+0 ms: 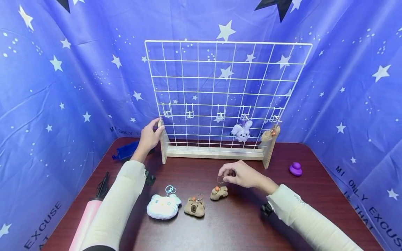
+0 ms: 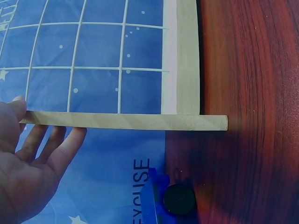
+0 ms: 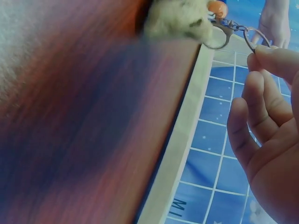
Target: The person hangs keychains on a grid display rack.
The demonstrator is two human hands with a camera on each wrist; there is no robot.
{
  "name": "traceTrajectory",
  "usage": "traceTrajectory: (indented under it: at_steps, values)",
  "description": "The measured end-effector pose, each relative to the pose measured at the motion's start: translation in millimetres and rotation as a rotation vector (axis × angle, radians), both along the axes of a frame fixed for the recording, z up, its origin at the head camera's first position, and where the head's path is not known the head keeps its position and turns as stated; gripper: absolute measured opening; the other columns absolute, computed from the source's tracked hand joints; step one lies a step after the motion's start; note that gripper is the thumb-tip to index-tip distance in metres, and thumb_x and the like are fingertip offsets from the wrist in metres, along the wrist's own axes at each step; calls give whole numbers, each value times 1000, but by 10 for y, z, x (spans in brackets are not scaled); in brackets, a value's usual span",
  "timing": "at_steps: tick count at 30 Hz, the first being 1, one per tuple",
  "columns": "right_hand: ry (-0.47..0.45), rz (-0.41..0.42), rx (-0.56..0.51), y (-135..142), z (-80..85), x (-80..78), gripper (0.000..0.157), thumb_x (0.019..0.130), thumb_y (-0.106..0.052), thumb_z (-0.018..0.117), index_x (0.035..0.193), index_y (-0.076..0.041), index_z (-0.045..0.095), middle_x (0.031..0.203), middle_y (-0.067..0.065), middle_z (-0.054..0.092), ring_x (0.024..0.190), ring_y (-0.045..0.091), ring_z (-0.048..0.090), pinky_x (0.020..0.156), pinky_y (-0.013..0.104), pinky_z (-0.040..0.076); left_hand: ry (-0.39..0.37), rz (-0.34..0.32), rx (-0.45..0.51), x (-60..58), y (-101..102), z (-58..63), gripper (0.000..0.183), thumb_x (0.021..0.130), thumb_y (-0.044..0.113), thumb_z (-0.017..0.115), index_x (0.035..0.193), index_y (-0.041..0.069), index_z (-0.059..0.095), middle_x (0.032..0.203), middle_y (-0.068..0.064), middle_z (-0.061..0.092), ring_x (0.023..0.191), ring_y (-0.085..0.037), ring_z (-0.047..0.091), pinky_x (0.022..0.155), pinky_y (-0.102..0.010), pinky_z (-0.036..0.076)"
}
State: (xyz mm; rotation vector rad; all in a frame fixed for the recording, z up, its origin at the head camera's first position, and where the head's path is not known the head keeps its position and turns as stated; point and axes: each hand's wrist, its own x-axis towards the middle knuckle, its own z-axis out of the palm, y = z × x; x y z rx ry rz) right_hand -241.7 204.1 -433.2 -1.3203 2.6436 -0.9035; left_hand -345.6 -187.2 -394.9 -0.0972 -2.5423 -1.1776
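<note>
My left hand (image 1: 150,137) grips the left wooden post (image 2: 140,121) of a white wire grid rack (image 1: 228,42), thumb on one side and fingers on the other. Between thumb and forefinger, my right hand (image 1: 243,174) pinches the metal key ring of a brown plush keychain (image 1: 219,193) with an orange ball on top. In the right wrist view this plush (image 3: 177,21) dangles from its clasp and ring, partly cut off by the frame. Left of it on the table lie a brown capybara-like plush keychain (image 1: 194,208) and a white cat plush keychain (image 1: 163,207).
Several hooks sit along the grid; a lilac bunny plush (image 1: 242,133) and a brown plush (image 1: 267,135) hang at its right. A purple duck-like toy (image 1: 295,169) stands at right. Leftward are a blue object (image 1: 125,150) and a pink cylinder (image 1: 84,223). Starry curtains (image 1: 75,115) surround the table.
</note>
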Motion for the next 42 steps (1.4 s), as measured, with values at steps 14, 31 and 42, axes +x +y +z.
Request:
traceTrajectory:
  at_steps: [14,31,42]
  values:
    - [28,-111,-37,42,201,-96,18,93,-11,73,110,-17,72,88,-9,75,77,0,63,69,23,53,9,0,-15,0,-1,-5,49,103,27,61,148,11,53,131,-18,66,112,-37,63,104,-51,48]
    - [120,-245,-196,-21,623,-291,18,91,-8,74,107,-14,75,80,-5,70,69,5,60,62,24,52,-8,-6,-6,27,11,4,50,103,28,61,149,12,51,130,-17,66,96,-35,68,89,-47,55]
    - [150,-376,-244,-37,910,-386,19,93,-11,72,112,-11,74,83,1,73,68,13,61,61,24,50,-17,-9,-4,36,13,20,50,104,29,60,150,12,50,133,-17,65,96,-34,69,87,-47,57]
